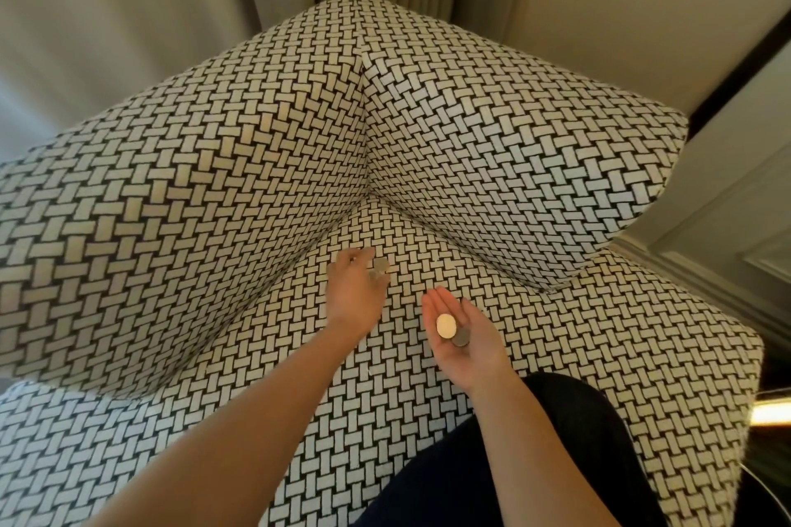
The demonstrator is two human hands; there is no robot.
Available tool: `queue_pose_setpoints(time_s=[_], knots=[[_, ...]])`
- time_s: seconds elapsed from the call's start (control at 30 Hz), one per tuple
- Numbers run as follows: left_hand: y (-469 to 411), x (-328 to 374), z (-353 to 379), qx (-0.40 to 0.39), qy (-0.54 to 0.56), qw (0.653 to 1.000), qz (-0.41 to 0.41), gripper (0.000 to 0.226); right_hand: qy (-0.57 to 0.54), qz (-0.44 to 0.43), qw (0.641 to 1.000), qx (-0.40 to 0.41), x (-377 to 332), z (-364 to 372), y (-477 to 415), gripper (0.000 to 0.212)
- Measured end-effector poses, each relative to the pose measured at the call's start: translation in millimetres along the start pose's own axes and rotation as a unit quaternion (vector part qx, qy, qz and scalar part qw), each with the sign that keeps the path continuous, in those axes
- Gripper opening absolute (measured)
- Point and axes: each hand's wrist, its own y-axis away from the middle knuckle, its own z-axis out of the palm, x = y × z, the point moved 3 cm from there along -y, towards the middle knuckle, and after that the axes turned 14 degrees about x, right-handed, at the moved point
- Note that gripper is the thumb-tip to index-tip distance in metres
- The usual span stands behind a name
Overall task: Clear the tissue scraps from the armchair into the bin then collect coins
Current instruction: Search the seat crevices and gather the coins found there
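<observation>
Now my left hand (353,291) is pinching a grey coin (379,265) over the armchair (214,184); my flat right hand (464,338) is carrying two coins (446,325).

Black-and-white basket-weave upholstered armchair (257,167), left hand (353,291) reaching toward the seat's back corner, fingers (359,256) curled at a blurred grey coin (380,265), right hand (464,349) palm up, pale gold round coin (446,325) overlapping a darker grey coin (463,339) on it.

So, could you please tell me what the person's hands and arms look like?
The left hand and right hand are bare: no gloves, rings or watch show. The left forearm and right forearm are bare too, no sleeves in view. A dark garment shows beside the right one.
</observation>
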Motion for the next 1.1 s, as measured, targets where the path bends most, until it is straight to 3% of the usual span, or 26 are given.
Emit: queue_pose_setpoints(time_s=[0.1,0.2,0.4,0.6,0.77,1.0,1.1], knots=[[-20,-19,7,-0.043,-0.052,0.994,-0.087,0.058,0.005,0.001,1.0,0.008,0,0,0,0.036],[-27,-24,11,-0.049,-0.084,0.99,-0.107,0.065,0.01,0.002,1.0,0.012,-1,-1,-1,0.035],[-23,-28,19,0.002,-0.091,0.992,-0.089,0.046,0.023,0.003,1.0,0.016,1,-3,-5,0.033],[-25,-34,16,0.025,-0.03,0.989,-0.145,0.021,0.036,-0.003,0.999,0.027,0,-4,-9,0.032],[-28,-32,3,0.046,0.083,0.973,-0.209,0.017,0.04,-0.01,0.998,0.043,0,-5,-10,0.029],[-23,-26,6,-0.065,0.06,0.99,-0.11,0.02,0.071,-0.028,0.995,0.061,0,-7,-10,0.027],[-22,-24,11,-0.073,0.007,0.994,-0.081,0.023,0.079,-0.03,0.994,0.07,0,-8,-11,0.026]])
